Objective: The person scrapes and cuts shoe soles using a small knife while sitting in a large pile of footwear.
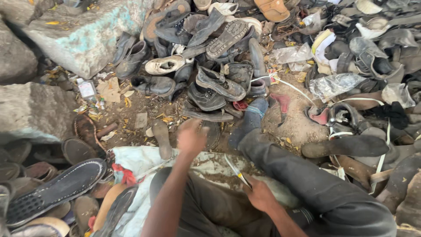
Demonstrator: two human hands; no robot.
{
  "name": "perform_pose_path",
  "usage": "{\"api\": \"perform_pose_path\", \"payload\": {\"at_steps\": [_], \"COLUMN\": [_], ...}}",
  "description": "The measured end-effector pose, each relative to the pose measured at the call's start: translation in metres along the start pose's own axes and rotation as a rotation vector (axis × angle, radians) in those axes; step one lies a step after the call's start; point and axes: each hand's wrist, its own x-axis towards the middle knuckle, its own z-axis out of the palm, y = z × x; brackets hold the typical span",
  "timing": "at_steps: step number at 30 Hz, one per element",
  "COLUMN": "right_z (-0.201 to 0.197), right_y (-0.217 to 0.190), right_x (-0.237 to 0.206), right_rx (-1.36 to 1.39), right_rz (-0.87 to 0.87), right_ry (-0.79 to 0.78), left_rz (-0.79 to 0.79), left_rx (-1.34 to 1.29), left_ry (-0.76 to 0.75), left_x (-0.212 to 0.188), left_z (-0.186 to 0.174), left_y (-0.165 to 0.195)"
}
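Left hand (191,138) stretches out, fingers loose and apart, over a dark sole (213,133) on the dirt floor. Right hand (258,194) clamps a slim knife (237,171). Sole looks stiff, light; best gripped at its edge.

Both forearms are bare, with no sleeves, and the left hand (191,138) and right hand (258,195) wear no gloves. Dark grey trousers (315,184) cover the legs; a blue-grey sock (252,118) shows toward 12 o'clock.
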Motion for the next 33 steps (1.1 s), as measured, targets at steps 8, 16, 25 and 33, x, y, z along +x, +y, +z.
{"api": "perform_pose_path", "payload": {"at_steps": [8,16,25,33], "right_z": [-0.019,-0.035,-0.043,-0.024], "right_y": [0.01,0.01,0.0,0.01], "right_x": [0.0,0.004,-0.015,-0.016], "right_rx": [-0.024,0.215,0.269,0.148], "right_rz": [0.238,0.06,0.004,-0.056], "right_ry": [-0.054,0.328,0.353,0.354], "left_rz": [0.457,0.487,0.037,-0.187], "left_rx": [0.567,0.549,0.544,0.488], "left_ry": [-0.156,-0.242,-0.613,-0.653], "left_x": [0.05,-0.074,-0.073,-0.056], "left_z": [0.04,0.038,-0.007,-0.02], "left_y": [0.027,0.056,0.056,0.042]}}
